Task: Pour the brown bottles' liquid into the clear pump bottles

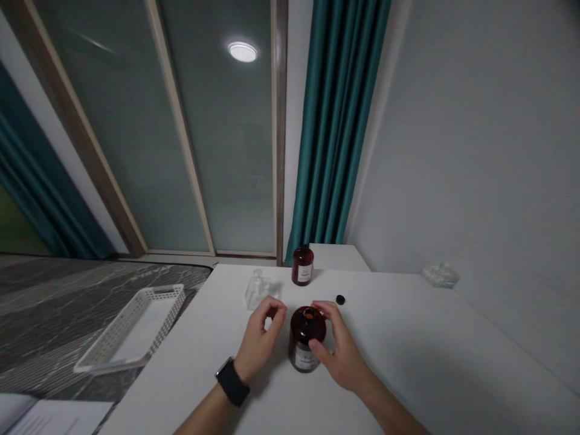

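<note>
A brown glass bottle with a white label stands upright on the white table, its mouth uncapped. My right hand curves around its right side, thumb on the front and fingers behind the shoulder. Just left of the bottle, apart from it, is my left hand, with thumb and forefinger tips drawn together. Whatever it may hold between them is hidden. A black cap lies on the table beyond my right hand. Past my left fingers stands a clear glass bottle.
Farther back, a second brown bottle stands with a dark cap. A crumpled clear plastic item lies by the right wall. Left of the table are a white perforated basket and, lower, an open book.
</note>
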A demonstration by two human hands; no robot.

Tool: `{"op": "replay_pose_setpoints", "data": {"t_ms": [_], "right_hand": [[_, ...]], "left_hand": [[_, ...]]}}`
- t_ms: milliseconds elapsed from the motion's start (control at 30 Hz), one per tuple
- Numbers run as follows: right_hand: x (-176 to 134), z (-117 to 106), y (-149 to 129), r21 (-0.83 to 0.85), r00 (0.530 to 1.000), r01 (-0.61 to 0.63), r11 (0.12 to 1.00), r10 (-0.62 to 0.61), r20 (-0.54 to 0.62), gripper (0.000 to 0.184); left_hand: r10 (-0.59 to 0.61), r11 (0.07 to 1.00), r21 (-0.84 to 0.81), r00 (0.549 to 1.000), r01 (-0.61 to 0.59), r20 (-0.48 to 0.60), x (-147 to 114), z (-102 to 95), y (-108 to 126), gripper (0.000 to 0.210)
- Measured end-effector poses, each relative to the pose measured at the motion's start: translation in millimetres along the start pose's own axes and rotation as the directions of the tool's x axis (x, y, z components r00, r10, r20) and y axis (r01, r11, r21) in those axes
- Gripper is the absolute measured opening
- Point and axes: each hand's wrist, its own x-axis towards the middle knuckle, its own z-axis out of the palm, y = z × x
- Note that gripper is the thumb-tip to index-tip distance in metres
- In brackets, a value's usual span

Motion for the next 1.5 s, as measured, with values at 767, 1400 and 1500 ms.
{"op": "replay_pose_setpoints", "data": {"t_ms": [767, 1400, 1500], "right_hand": [[36, -3, 64, 0.127, 0.962, -0.128, 0.984, 0.154, -0.226, 0.061], [47, -3, 83, 0.045, 0.961, -0.146, 0.988, 0.152, -0.232, 0.055], [41, -9, 76, -0.072, 0.96, -0.121, 0.99, 0.098, -0.264, 0.056]], "left_hand": [[0.027, 0.955, 0.293, 0.967, 0.05, -0.254, 37, -38.9, -71, 0.058], [-0.041, 0.94, 0.341, 0.982, -0.026, 0.187, 44, -51.4, -55, 0.048], [-0.023, 0.934, 0.35, 0.964, -0.074, 0.265, 41, -52.6, -53, 0.046]]}}
